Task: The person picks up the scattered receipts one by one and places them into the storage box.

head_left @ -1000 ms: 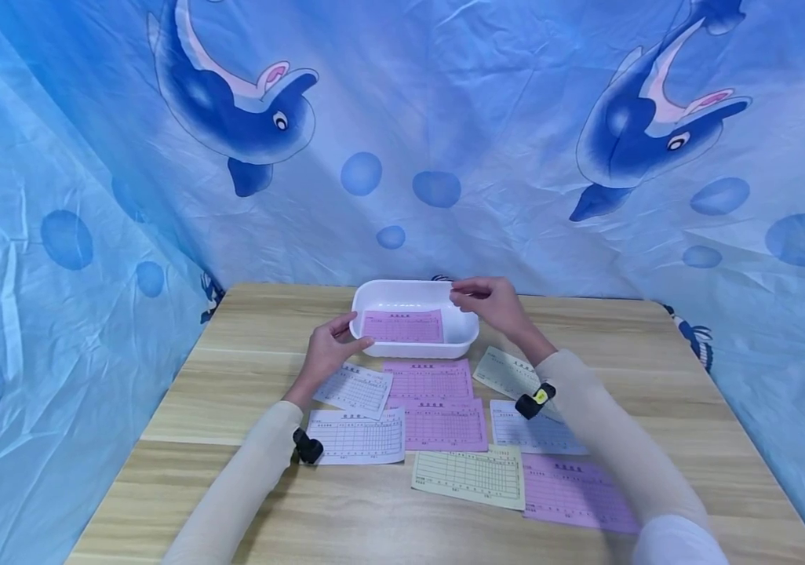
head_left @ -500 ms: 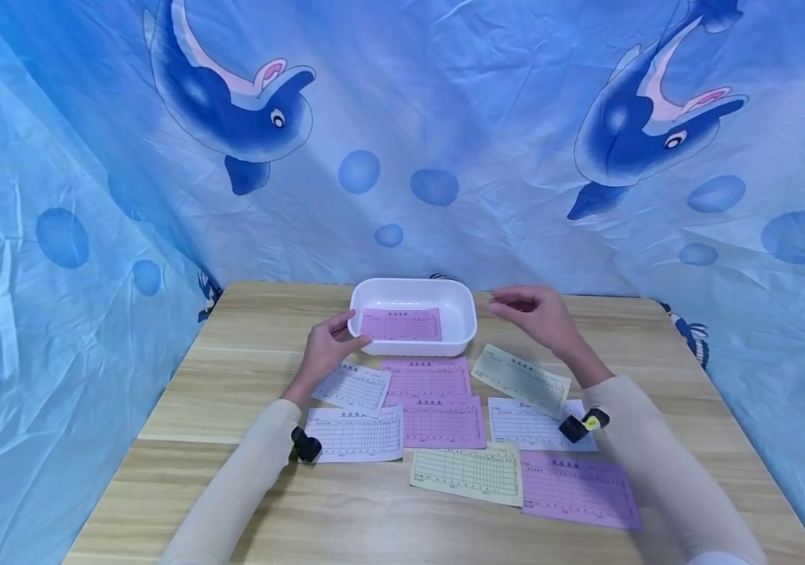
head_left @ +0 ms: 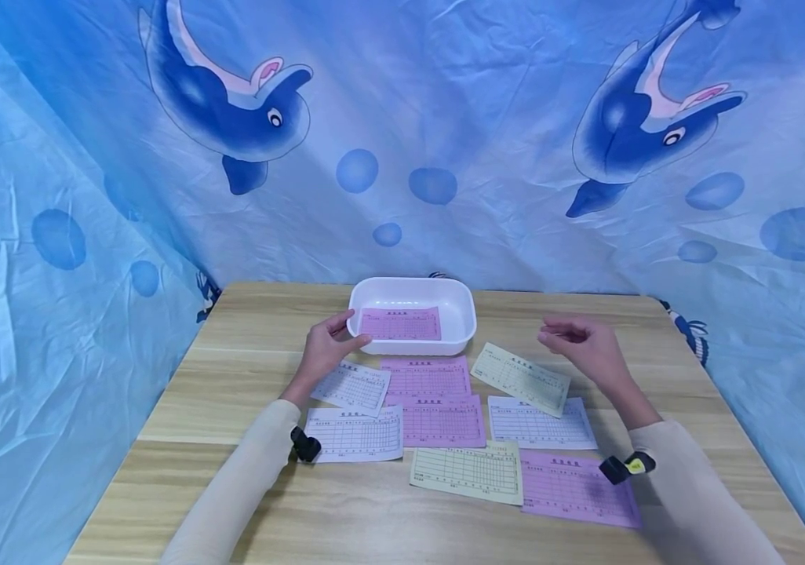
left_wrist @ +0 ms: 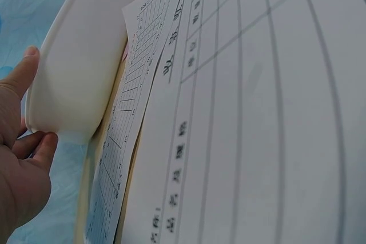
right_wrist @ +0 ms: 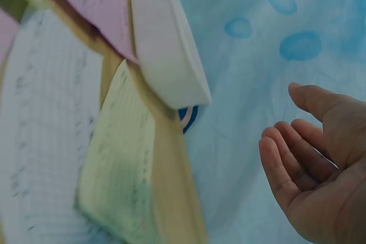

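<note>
A white plastic tray [head_left: 457,318] stands at the back of the table with a pink printed form [head_left: 399,323] lying in it. My left hand [head_left: 326,347] holds the tray's left end. In the left wrist view its thumb and fingertips meet the white wall near the rim. My right hand [head_left: 586,347] hovers to the right of the tray, its fingers loosely bent and nothing between them. Closest below it lies a pale yellow-green form [head_left: 522,378], which overlaps a white form [head_left: 540,425].
Several more forms lie in front of the tray: pink sheets [head_left: 441,421], white sheets [head_left: 355,435] and a yellow sheet [head_left: 468,473]. Another pink sheet [head_left: 579,490] is at the front right. Blue dolphin-print cloth [head_left: 431,118] hangs behind the wooden table [head_left: 162,471].
My right hand has moved from the tray's right rim out to the right and slightly nearer, uncovering the yellow-green form. The left hand stays on the tray.
</note>
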The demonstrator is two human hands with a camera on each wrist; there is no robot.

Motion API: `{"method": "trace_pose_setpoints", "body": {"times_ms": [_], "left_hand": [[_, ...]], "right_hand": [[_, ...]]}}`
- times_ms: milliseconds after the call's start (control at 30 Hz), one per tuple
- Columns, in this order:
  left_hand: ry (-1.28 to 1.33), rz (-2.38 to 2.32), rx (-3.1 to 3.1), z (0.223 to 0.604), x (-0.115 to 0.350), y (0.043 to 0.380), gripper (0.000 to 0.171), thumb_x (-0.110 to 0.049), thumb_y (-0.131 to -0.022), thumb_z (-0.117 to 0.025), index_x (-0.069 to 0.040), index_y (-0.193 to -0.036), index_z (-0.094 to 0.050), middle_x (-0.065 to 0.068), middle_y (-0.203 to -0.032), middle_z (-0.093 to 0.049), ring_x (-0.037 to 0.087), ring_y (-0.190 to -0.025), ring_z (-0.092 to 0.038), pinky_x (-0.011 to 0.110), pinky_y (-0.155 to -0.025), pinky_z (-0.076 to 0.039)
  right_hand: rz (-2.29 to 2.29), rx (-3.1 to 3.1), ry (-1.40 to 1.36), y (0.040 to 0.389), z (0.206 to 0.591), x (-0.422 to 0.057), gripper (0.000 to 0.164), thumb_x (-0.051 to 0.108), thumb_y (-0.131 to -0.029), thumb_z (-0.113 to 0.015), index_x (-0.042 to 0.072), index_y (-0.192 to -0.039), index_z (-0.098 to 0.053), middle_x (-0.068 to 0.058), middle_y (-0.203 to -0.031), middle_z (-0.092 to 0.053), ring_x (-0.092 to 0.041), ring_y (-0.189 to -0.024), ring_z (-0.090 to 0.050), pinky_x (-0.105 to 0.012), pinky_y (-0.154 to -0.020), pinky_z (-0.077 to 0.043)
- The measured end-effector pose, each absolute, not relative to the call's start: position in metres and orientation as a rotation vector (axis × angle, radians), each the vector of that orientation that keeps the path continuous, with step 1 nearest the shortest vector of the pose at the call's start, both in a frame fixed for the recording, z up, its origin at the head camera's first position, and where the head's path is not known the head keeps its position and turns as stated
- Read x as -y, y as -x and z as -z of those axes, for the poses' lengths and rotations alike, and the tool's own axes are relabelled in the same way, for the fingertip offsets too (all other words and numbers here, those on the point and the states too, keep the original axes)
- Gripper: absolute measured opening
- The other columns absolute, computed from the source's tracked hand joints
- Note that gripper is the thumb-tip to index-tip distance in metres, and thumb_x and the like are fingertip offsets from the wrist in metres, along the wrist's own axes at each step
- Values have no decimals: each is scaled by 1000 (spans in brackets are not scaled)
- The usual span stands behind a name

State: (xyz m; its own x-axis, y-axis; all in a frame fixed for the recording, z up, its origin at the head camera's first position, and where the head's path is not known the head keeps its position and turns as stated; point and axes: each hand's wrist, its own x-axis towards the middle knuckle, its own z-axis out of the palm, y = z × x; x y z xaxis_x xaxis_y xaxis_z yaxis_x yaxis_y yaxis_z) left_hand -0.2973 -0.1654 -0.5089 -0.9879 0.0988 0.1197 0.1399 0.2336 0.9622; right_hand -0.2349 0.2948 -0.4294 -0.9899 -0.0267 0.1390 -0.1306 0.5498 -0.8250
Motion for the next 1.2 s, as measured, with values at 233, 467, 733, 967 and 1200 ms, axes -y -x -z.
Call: {"method": "trace_pose_setpoints", "body": {"times_ms": [233, 467, 733, 967, 1200], "left_hand": [[219, 1877, 2480, 508, 166, 297, 80, -34, -86, -85, -3, -149, -49, 21, -147, -55, 35, -134, -56, 42, -109, -49], [222, 1890, 2477, 510, 166, 297, 80, -35, -85, -85, -2, -149, -49, 21, -146, -56, 35, -134, -56, 42, -108, -50], [229, 1885, 2471, 510, 167, 299, 82, -39, -84, -85, -4, -149, -50, 22, -147, -55, 36, -135, -55, 44, -109, -49], [232, 1905, 2460, 509, 168, 300, 83, -37, -84, -86, 0, -149, -49, 23, -148, -54, 36, -135, -55, 42, -108, -49], [221, 1901, 2462, 506, 166, 299, 79, -32, -86, -85, 0, -149, -49, 23, -148, -54, 37, -135, -54, 41, -108, -49]], "right_hand": [[-1407, 2716, 12, 215, 449, -314, 59, 45, -93, -75, 3, -133, -65, -18, -122, -72, 4, -91, -66, -15, -78, -57], [-1401, 2761, 172, 203, 474, -327, 63, 46, -92, -75, 2, -135, -63, -18, -124, -71, -6, -98, -69, -11, -78, -54], [-1332, 2809, 255, 198, 490, -335, 67, 51, -91, -74, 1, -135, -63, -20, -124, -70, -34, -110, -70, -14, -75, -56], [-1290, 2845, 324, 197, 497, -338, 69, 53, -90, -75, 1, -133, -64, -22, -126, -69, -36, -112, -69, -15, -74, -56], [-1264, 2889, 354, 199, 505, -338, 66, 48, -90, -77, 1, -133, -64, -22, -128, -68, -40, -120, -64, -43, -94, -56]]}}
